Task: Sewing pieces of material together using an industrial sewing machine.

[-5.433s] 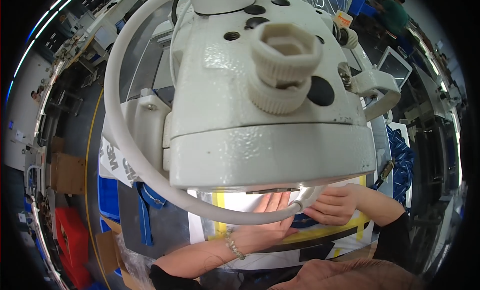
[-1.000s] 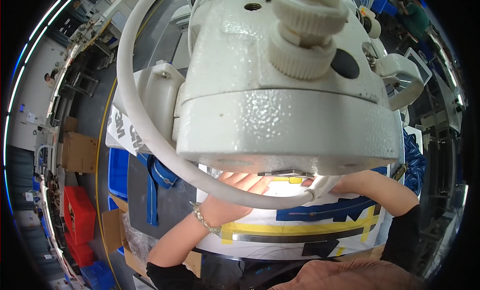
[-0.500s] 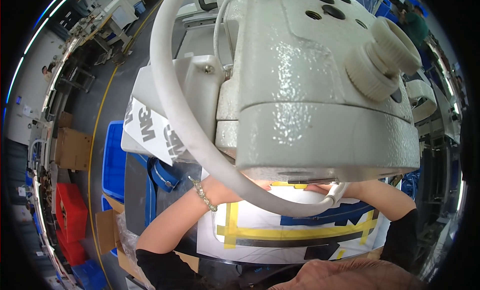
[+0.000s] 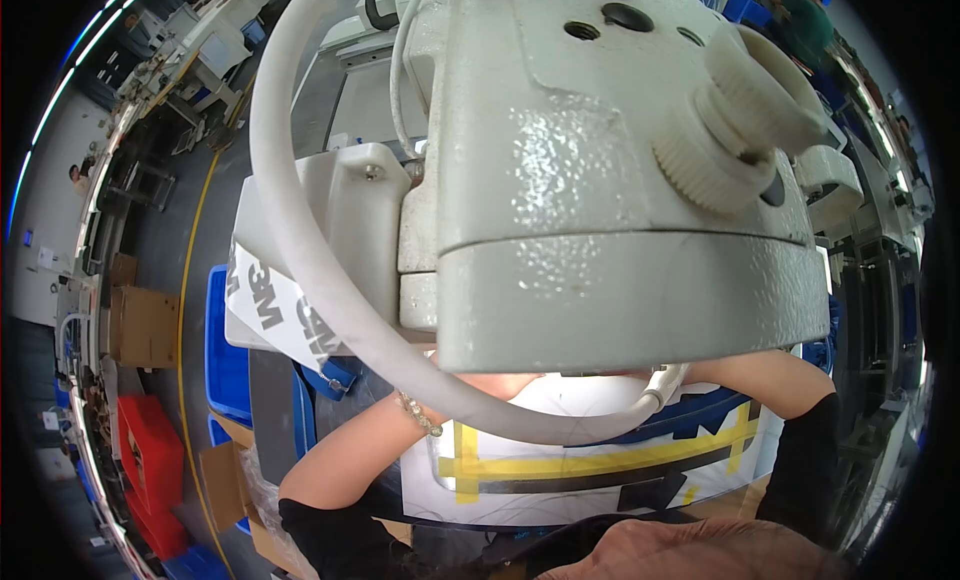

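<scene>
A large off-white sewing machine head (image 4: 610, 305) fills the upper middle of the view, with a ridged knob (image 4: 715, 150) on its right side. My left hand (image 4: 500, 384) reaches in under it from the left, a beaded bracelet (image 4: 418, 412) at the wrist. My right hand (image 4: 715, 368) comes in from the right. The fingers of both are hidden behind the machine head. Below them lies a white sheet (image 4: 425, 490) bearing yellow tape strips (image 4: 560, 468) and a dark blue piece (image 4: 640, 432). Whether either hand holds anything does not show.
A thick white cable (image 4: 300, 220) loops down in front of the machine. Blue strap-like fabric (image 4: 303, 415) hangs left of the sheet. Further left stand a blue bin (image 4: 228, 355), cardboard boxes (image 4: 145, 325) and red bins (image 4: 150, 450). Another person (image 4: 805, 25) is at the far right.
The machine looks larger and sits further left and lower in view, as the head view has shifted. The yellow piece seen between my hands is now covered by the machine head.
</scene>
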### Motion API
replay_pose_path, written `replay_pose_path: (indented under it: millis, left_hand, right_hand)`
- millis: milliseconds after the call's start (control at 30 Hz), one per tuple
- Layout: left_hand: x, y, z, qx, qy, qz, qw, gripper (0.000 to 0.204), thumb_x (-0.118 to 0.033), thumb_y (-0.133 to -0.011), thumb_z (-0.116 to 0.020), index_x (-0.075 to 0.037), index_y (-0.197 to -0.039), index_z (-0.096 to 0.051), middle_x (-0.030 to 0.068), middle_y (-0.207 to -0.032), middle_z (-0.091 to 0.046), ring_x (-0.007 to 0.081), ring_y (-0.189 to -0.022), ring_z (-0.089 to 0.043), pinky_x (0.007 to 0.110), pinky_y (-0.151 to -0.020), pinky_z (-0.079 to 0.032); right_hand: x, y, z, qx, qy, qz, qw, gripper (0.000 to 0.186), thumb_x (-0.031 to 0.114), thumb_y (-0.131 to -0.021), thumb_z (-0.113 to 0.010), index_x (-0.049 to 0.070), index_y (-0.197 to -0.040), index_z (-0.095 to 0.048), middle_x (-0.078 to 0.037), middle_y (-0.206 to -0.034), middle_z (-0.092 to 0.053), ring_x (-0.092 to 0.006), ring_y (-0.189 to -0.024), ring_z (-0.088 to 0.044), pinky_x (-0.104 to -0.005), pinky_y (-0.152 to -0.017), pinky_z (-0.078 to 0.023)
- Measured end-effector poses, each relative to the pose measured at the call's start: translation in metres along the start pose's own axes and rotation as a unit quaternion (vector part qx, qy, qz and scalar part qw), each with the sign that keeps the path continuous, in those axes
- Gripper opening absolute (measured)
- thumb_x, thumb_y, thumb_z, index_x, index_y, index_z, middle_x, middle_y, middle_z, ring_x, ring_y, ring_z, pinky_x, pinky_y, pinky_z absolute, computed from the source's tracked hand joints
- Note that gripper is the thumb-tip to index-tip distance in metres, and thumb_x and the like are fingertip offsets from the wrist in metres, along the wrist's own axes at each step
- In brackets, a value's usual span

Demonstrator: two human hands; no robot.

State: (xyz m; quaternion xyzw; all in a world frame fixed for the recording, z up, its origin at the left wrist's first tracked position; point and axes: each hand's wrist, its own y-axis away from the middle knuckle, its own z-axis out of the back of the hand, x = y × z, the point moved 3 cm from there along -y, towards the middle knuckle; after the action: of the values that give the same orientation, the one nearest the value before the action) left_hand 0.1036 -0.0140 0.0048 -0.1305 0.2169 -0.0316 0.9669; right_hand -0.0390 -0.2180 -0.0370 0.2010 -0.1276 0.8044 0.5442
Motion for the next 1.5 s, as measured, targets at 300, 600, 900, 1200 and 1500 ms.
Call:
replay_pose_path:
  millis: [300, 600, 900, 1200, 1500]
  left_hand:
    - [0.015, 0.011, -0.006, 0.161, 0.29, 0.293, 0.897, 0.04, -0.034, -0.087, -0.059, -0.006, -0.115, -0.06, 0.0132, -0.119, -0.058, 0.0264, -0.106, -0.055, 0.033, -0.093, -0.041]
    - [0.026, 0.028, -0.021, 0.202, 0.226, 0.216, 0.928, 0.041, -0.039, -0.088, -0.056, -0.01, -0.117, -0.06, 0.0099, -0.12, -0.058, 0.0256, -0.11, -0.052, 0.033, -0.096, -0.038]
    - [0.022, 0.023, -0.019, 0.166, 0.17, 0.135, 0.962, 0.036, -0.035, -0.088, -0.056, -0.01, -0.114, -0.061, 0.0096, -0.115, -0.06, 0.0261, -0.105, -0.056, 0.035, -0.092, -0.042]
    - [0.019, 0.025, -0.016, 0.161, 0.161, 0.124, 0.966, 0.036, -0.033, -0.089, -0.056, -0.009, -0.115, -0.06, 0.01, -0.115, -0.06, 0.0264, -0.104, -0.056, 0.035, -0.091, -0.042]
    - [0.019, 0.018, -0.022, 0.153, 0.157, 0.104, 0.97, 0.035, -0.03, -0.089, -0.056, -0.008, -0.116, -0.059, 0.0104, -0.115, -0.06, 0.0268, -0.104, -0.056, 0.035, -0.091, -0.042]
  right_hand:
    - [0.014, -0.011, 0.016, -0.07, -0.084, -0.03, 0.994, 0.031, 0.013, -0.071, -0.072, 0.009, -0.101, -0.066, -0.006, -0.103, -0.065, -0.0253, -0.101, -0.059, -0.0335, -0.086, -0.047]
    - [0.01, -0.01, 0.012, -0.182, 0.015, 0.1, 0.978, 0.035, 0.015, -0.069, -0.072, 0.002, -0.102, -0.066, -0.014, -0.107, -0.064, -0.0263, -0.099, -0.061, -0.0334, -0.089, -0.05]
    - [0.02, -0.011, 0.023, -0.221, 0.086, 0.138, 0.962, 0.036, 0.014, -0.07, -0.07, 0.001, -0.103, -0.065, -0.014, -0.111, -0.062, -0.0243, -0.097, -0.062, -0.0334, -0.087, -0.052]
    - [0.027, -0.013, 0.028, -0.215, 0.102, 0.158, 0.958, 0.034, 0.012, -0.072, -0.068, 0.002, -0.104, -0.065, -0.012, -0.109, -0.064, -0.0231, -0.097, -0.063, -0.0337, -0.086, -0.052]
    - [0.023, -0.011, 0.024, -0.197, 0.098, 0.131, 0.967, 0.035, 0.014, -0.071, -0.069, 0.001, -0.104, -0.065, -0.013, -0.108, -0.064, -0.024, -0.098, -0.063, -0.0333, -0.086, -0.052]
